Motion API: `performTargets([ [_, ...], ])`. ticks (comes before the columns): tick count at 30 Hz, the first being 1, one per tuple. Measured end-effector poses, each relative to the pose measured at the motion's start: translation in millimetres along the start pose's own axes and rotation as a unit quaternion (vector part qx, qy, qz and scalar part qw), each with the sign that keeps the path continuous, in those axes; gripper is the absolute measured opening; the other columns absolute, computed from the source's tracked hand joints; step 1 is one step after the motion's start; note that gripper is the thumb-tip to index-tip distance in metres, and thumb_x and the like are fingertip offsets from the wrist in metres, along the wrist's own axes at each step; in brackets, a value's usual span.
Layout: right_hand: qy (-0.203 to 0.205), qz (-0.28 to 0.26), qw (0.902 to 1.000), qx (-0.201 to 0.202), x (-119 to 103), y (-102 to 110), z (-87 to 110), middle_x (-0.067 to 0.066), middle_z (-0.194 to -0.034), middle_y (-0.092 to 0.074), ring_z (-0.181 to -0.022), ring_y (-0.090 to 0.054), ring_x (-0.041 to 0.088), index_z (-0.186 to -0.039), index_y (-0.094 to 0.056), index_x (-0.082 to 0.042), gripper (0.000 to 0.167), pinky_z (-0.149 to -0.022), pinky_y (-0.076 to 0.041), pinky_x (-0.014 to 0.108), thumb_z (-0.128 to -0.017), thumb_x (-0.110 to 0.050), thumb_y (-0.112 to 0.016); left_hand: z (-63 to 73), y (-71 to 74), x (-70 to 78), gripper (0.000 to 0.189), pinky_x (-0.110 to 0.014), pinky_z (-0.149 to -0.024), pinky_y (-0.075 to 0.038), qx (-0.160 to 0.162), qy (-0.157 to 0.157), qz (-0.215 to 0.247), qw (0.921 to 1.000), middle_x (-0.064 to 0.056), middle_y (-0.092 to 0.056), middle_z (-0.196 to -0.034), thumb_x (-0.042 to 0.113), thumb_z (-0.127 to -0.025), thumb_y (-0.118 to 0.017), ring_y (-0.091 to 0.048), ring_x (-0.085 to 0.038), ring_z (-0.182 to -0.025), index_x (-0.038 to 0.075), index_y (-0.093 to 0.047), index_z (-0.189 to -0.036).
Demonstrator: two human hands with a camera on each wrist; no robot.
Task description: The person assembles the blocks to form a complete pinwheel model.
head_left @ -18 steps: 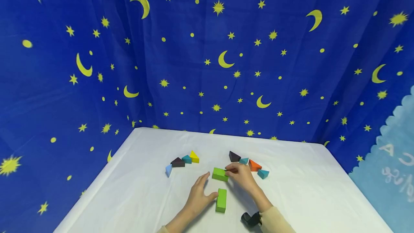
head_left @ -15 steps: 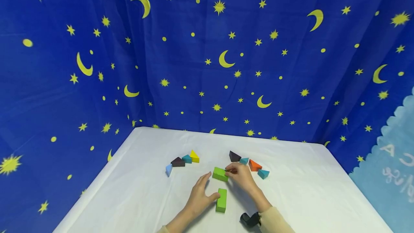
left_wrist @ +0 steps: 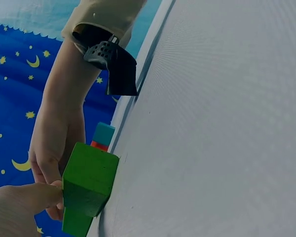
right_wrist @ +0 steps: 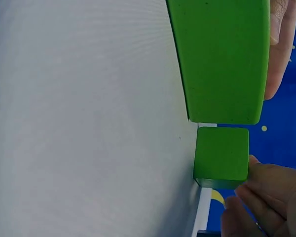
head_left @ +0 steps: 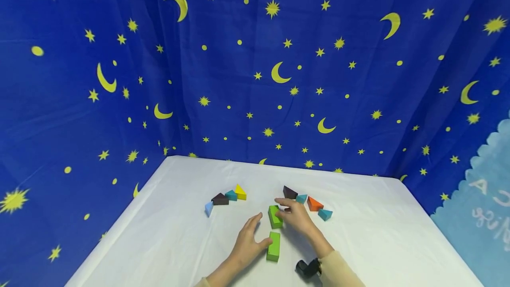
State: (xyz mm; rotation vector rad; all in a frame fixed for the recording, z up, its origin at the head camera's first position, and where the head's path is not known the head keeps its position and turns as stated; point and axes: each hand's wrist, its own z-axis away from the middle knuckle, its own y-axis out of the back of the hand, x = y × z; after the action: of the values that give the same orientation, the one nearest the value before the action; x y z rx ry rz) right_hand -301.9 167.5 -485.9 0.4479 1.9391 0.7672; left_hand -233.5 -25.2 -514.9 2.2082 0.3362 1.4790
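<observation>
Two green rectangular blocks lie end to end on the white table in the head view. The near green block (head_left: 273, 247) has my left thumb at its left side. My left hand (head_left: 246, 245) lies with its other fingers stretched forward, apart from that block. At the far green block (head_left: 274, 218) is my right hand (head_left: 296, 215), thumb over its right edge and straight fingers reaching past its far end. In the right wrist view the near block fills the top, and my right hand (right_wrist: 274, 195) touches the far block's (right_wrist: 221, 153) upper edge.
Behind on the left stand light blue (head_left: 209, 208), dark brown (head_left: 220, 199), teal (head_left: 231, 195) and yellow (head_left: 240, 192) triangular blocks. To the right are black (head_left: 289, 192), orange (head_left: 314, 203) and teal (head_left: 325, 215) ones. A starry blue curtain (head_left: 231, 74) borders the table (head_left: 370, 225).
The far green block has turned from crosswise to lengthwise, in line with the near one. My right fingers have spread from the block's right end. My left hand has hardly moved.
</observation>
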Motion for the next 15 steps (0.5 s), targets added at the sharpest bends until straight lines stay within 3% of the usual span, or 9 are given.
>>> performTargets([
  [4, 0.001, 0.027, 0.9993, -0.028, 0.1, -0.2, 4.9, 0.012, -0.108, -0.067, -0.098, -0.063, 0.028, -0.11, -0.068, 0.001, 0.028, -0.079, -0.054, 0.04, -0.084, -0.009, -0.07, 3.9, -3.1, 0.2, 0.076, -0.054, -0.102, -0.034, -0.006, 0.008, 0.01, 0.9999, -0.026, -0.043, -0.136, 0.03, -0.081, -0.073, -0.042, -0.041, -0.124, -0.008, -0.038, -0.137],
  [11, 0.018, 0.08, 0.9966, 0.008, -11.2, -1.7, 19.5, 0.012, -0.097, -0.069, -0.089, -0.066, 0.028, -0.098, -0.071, 0.001, 0.022, -0.074, -0.056, 0.04, -0.08, -0.011, -0.074, 4.4, -4.3, 0.3, 0.077, -0.054, -0.103, -0.033, -0.006, 0.013, 0.018, 0.9997, -0.027, -0.042, -0.137, 0.028, -0.082, -0.072, -0.04, -0.042, -0.126, -0.009, -0.035, -0.139],
  [15, 0.005, 0.089, 0.996, 0.001, -16.8, -1.8, 22.4, 0.011, -0.097, -0.069, -0.092, -0.065, 0.027, -0.098, -0.071, 0.001, 0.023, -0.077, -0.055, 0.041, -0.081, -0.014, -0.074, 1.8, -3.6, 0.3, 0.077, -0.054, -0.103, -0.033, 0.0, 0.007, 0.019, 0.9998, -0.027, -0.041, -0.137, 0.026, -0.082, -0.073, -0.04, -0.042, -0.126, -0.009, -0.034, -0.139],
])
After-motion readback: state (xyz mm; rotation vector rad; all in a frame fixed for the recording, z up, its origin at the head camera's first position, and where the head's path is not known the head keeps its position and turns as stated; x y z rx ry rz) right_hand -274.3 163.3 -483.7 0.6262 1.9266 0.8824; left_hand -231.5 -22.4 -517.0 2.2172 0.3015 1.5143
